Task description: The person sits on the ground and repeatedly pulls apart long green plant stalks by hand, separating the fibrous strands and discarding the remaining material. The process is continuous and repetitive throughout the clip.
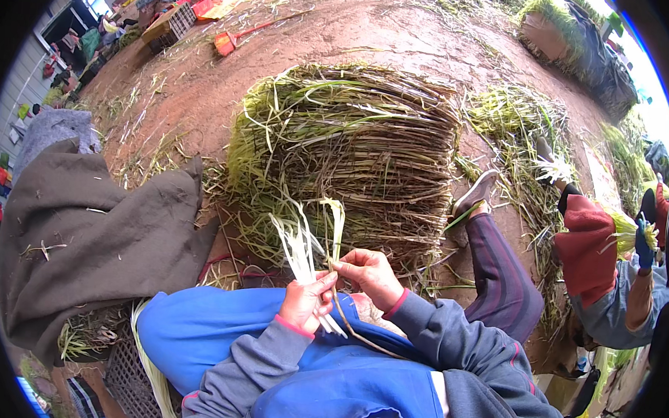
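Observation:
Above the blue cloth on my lap, my left hand point(304, 304) is closed round a small bunch of peeled white stalks point(295, 246), their ends sticking out above and below the fist. Close beside it, my right hand point(372, 277) pinches a single long stalk point(336, 228), pale yellow-green at the top. A thin brownish length of that stalk trails down onto the blue cloth point(348, 387). My two hands almost touch. Just beyond them lies a big stacked heap of unpeeled stalks point(368, 154), brown and dry on the right, leafy green on the left.
A dark brown cloth point(98, 234) covers something at my left, beside a plastic crate point(132, 384). An orange-red long-handled dustpan point(226, 43) lies on the floor farther off. At right, a co-worker in a red garment point(586, 237) sits near loose green stalks point(520, 128).

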